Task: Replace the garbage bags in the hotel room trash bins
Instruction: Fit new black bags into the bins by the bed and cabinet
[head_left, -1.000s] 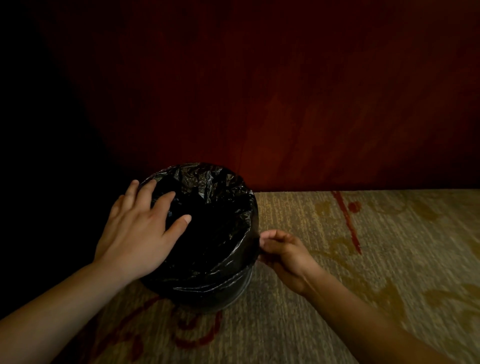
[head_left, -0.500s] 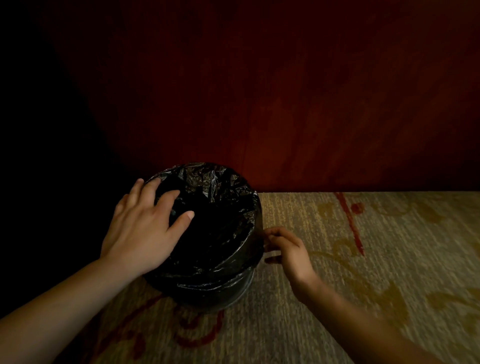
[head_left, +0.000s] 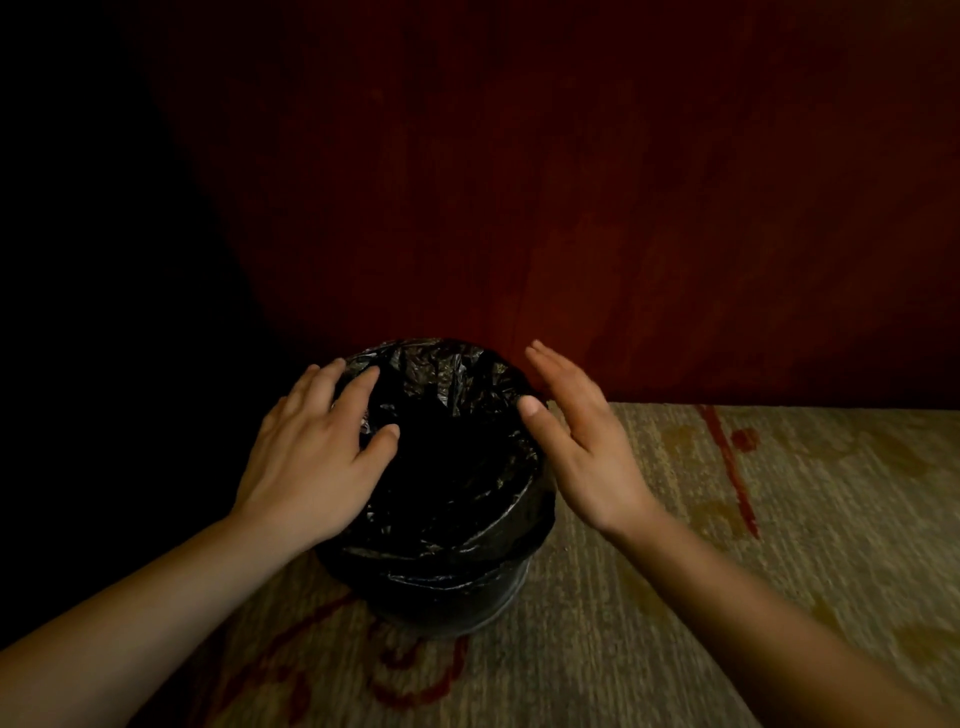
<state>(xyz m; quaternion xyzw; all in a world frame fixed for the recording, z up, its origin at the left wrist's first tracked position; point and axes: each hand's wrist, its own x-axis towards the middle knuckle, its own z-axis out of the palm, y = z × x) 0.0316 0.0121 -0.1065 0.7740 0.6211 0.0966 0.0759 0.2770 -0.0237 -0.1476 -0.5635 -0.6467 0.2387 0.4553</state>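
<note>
Since the camera looks almost straight down, both bare forearms come in from the bottom corners and angle toward the bin (head_left: 452, 613). It stands upright on the patterned carpet (head_left: 727, 597), long axis vertical, mouth pointing up. A black bag (head_left: 441, 379) lines it, with the crinkly plastic folded over the rim and hanging partway down the outside, so only a strip of the bin shows below the fold on the near side.

The left hand (head_left: 311, 452) lies palm down on the bin's left rim, fingers spread and only gently curved, tips reaching over the edge onto the plastic. It's resting or pressing there, not grabbing anything.

The right hand (head_left: 582, 441) is just beside the bin's right side, held flat and edge-on with the palm facing the bin, fingers straight and close together, pointing away from the person. The thumb tip sits right at the rim by the plastic, but I honestly can't tell if it's actually touching. Nothing is held in it.

Just beyond the bin's far side is a dark red wall (head_left: 571, 208), and left of the bin it all goes to black shadow.
</note>
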